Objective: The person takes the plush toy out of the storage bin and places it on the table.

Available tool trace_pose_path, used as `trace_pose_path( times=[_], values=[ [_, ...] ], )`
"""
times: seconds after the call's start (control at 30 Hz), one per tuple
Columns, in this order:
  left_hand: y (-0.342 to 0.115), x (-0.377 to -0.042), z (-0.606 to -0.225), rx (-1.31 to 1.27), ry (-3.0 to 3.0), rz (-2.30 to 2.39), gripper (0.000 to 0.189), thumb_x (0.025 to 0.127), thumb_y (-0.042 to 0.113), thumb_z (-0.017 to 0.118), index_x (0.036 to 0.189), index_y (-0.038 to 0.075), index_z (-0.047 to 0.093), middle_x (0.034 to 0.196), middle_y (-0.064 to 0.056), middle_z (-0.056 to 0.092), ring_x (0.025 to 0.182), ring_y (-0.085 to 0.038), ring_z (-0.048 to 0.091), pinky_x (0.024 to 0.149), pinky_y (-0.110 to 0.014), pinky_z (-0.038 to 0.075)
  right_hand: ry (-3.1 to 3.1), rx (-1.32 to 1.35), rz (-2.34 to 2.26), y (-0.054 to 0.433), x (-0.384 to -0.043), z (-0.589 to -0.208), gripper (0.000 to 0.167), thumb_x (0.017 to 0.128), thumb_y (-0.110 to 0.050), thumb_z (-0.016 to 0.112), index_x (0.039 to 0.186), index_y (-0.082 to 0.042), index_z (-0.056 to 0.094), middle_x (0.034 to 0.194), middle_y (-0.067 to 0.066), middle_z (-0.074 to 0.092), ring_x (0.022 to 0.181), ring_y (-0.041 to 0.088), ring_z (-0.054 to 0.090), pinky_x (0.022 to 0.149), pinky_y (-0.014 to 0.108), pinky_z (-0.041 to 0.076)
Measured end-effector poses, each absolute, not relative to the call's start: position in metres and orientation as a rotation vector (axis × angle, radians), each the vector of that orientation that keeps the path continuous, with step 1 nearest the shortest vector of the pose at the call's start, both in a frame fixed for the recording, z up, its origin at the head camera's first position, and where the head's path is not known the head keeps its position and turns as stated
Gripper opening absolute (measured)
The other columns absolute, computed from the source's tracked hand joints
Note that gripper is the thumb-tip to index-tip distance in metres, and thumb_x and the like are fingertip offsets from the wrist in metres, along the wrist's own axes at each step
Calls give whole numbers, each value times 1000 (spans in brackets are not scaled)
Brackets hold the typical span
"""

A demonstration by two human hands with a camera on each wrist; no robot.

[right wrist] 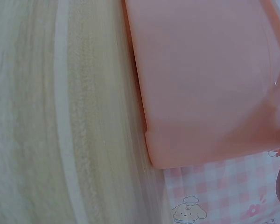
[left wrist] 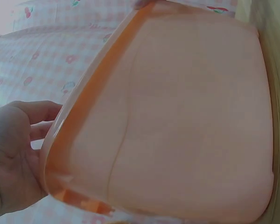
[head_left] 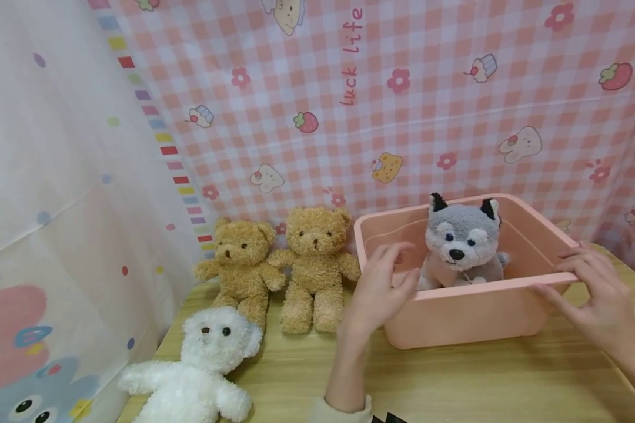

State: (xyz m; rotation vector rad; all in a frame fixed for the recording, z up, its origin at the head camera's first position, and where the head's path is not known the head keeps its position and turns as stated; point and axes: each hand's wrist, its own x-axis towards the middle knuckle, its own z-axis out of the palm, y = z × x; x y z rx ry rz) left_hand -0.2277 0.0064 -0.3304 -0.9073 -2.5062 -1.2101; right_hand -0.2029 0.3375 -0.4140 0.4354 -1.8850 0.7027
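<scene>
A pink plastic bin [head_left: 465,317] stands on the table with a grey and white husky plush [head_left: 463,241] sitting upright inside it. At the bin's left front corner is my left hand [head_left: 383,288], its thumb and fingers spread apart in a loose curve by the rim. In the left wrist view that hand [left wrist: 14,156] is beside the bin's rim, with some fingers partly hidden behind it. My right hand [head_left: 598,288] grips the rim at the right front corner, fingers over the side and thumb along the front. Only an edge of it shows in the right wrist view.
Two tan teddy bears [head_left: 317,267] [head_left: 241,264] sit side by side left of the bin. A white plush bear [head_left: 206,364] lies at the table's left front. The wooden table [head_left: 455,382] backs onto a pink checked curtain [head_left: 428,129], with a white curtain [head_left: 84,176] at the left.
</scene>
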Motion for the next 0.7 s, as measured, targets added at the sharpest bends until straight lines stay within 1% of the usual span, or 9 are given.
trace_pose_path(
  times=[0.03, 0.13, 0.37, 0.5, 0.57, 0.63, 0.7],
  values=[
    [8, -228, -330, -897, -2516, -1207, 44, 97, 18, 66, 140, 12, 56, 135, -9, 56, 120, -21, 56, 101, -30, 48, -1880, 430, 704, 337, -203, -414, 81, 80, -77, 61, 80, 4, 63, 104, 1, 61, 132, -4, 42, 118, 26, 28],
    [14, -227, -330, -871, -2535, -1202, 47, 98, 20, 66, 143, 14, 54, 140, -7, 53, 123, -22, 56, 102, -34, 48, -1888, 427, 708, 337, -204, -413, 81, 80, -77, 61, 81, 4, 63, 103, 3, 61, 132, -4, 41, 118, 26, 28],
    [24, -229, -331, -810, -2557, -1190, 48, 98, 23, 65, 144, 19, 52, 139, -4, 53, 122, -21, 57, 101, -37, 50, -1878, 439, 734, 337, -204, -416, 80, 79, -77, 62, 80, 3, 63, 115, -17, 56, 132, -3, 42, 118, 25, 28],
    [29, -232, -331, -801, -2550, -1210, 47, 98, 24, 65, 144, 18, 54, 139, -3, 54, 124, -20, 55, 102, -38, 49, -1873, 438, 742, 337, -204, -417, 80, 79, -77, 62, 80, 3, 63, 119, -22, 53, 132, -3, 42, 118, 25, 27],
    [31, -234, -331, -825, -2526, -1249, 47, 98, 21, 66, 143, 16, 55, 137, -5, 55, 124, -20, 55, 102, -35, 48, -1876, 437, 739, 337, -203, -417, 80, 80, -77, 62, 80, 3, 62, 119, -23, 52, 132, -4, 42, 118, 25, 27],
    [32, -236, -329, -870, -2487, -1312, 46, 97, 17, 67, 141, 12, 56, 133, -7, 57, 119, -18, 57, 99, -29, 50, -1878, 438, 737, 337, -203, -416, 80, 80, -76, 63, 79, 4, 62, 119, -24, 51, 131, -4, 42, 118, 25, 27],
    [34, -240, -327, -914, -2448, -1349, 45, 95, 14, 68, 139, 10, 57, 127, -8, 59, 113, -15, 58, 94, -22, 50, -1876, 439, 736, 337, -203, -414, 80, 80, -76, 63, 79, 4, 61, 119, -26, 51, 130, -5, 42, 118, 26, 27]
  ],
)
